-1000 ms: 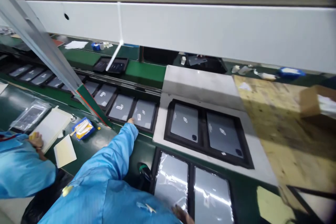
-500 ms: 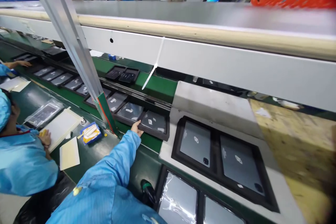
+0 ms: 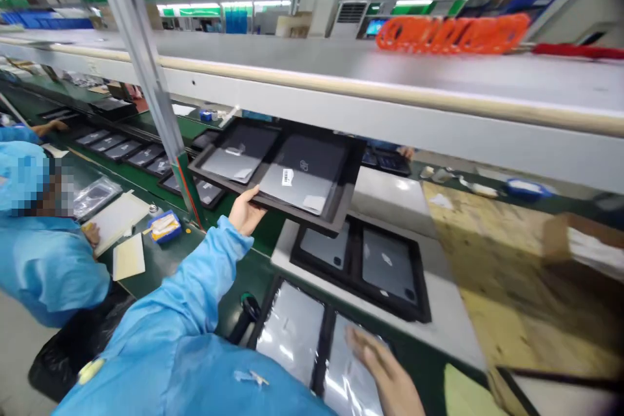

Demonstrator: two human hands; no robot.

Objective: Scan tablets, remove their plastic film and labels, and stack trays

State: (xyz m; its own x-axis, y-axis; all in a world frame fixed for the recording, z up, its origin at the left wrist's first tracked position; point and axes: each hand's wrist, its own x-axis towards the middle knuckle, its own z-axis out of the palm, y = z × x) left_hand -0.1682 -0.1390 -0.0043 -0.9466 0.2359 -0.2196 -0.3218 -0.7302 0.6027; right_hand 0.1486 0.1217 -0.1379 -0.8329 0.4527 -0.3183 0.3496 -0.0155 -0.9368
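Note:
My left hand [image 3: 247, 211] grips the front edge of a black tray [image 3: 336, 224], thumb on top. The tray is raised and tilted above the line, with two grey tablets in its compartments; the right tablet [image 3: 305, 166] carries a white barcode label. My right hand [image 3: 383, 367], smeared by motion, is over a lower black tray [image 3: 319, 354] with its fingers stretched out and nothing visible in them. Film-wrapped tablets [image 3: 292, 331] lie in that lower tray. Behind it, another black tray [image 3: 422, 312] holding two grey tablets sits on a pale platform [image 3: 453, 331].
A metal post [image 3: 151, 65] stands left of the raised tray, and a white shelf [image 3: 439, 123] runs overhead. At left, a co-worker in a blue cap [image 3: 22, 169] sits beside a small blue box [image 3: 164, 226]. An orange coiled hose [image 3: 453, 34] lies on the shelf.
My left hand has lifted the tray off the line, up and to the right. My right hand has come into view at the bottom. The view has shifted.

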